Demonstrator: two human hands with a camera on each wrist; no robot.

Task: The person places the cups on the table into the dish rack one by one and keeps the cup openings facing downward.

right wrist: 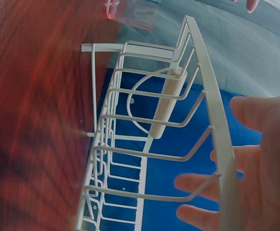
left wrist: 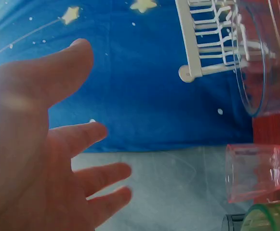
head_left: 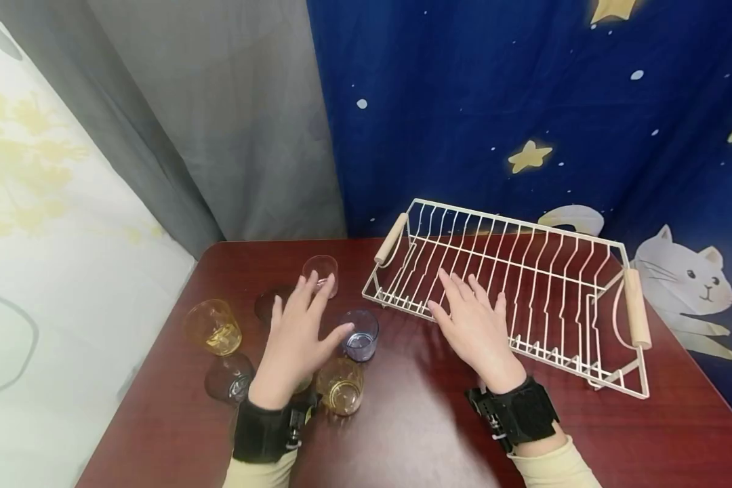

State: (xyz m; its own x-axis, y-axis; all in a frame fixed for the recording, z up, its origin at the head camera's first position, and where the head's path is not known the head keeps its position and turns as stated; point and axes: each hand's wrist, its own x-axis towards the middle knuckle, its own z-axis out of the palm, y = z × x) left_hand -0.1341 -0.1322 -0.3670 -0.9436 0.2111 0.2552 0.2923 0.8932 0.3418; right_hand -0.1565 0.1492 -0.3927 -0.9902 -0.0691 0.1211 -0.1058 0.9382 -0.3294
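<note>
My L hand (head_left: pixel 295 346) and R hand (head_left: pixel 476 325) above a dark red tabletop (head_left: pixel 415 440), head view w/ both wrist views. L hand: palm down, fingers spread wide, thumb pointing out toward the blue glass (head_left: pixel 360 339); whether the two touch, can't tell. The pink glass (head_left: pixel 320 276) stands upright just beyond my L fingertips, partly overlapped by them in the head view. Other glassware, same side: amber glass (head_left: pixel 219 332) & smoky grey glass (head_left: pixel 230 379) to the L of my hand; a second dark glass (head_left: pixel 271 303), partly hidden, behind it; yellowish glass (head_left: pixel 343 390) near my L wrist. A green-rimmed glass (left wrist: pixel 270 219) shows at the lower R corner of the L wrist view, cut off by the edge. R hand: fingers extended & slightly apart, over the near side of the white wire rack (head_left: pixel 518 222); contact w/ the wires, can't tell. Rack sits at an angle on the R part of the tabletop, w/ a wooden handle (head_left: pixel 637 308) at its R end & a matching one at the L. Bkgd.: grey curtain (head_left: pixel 232 102) L, blue star-print curtain (head_left: pixel 439 102) R.
</note>
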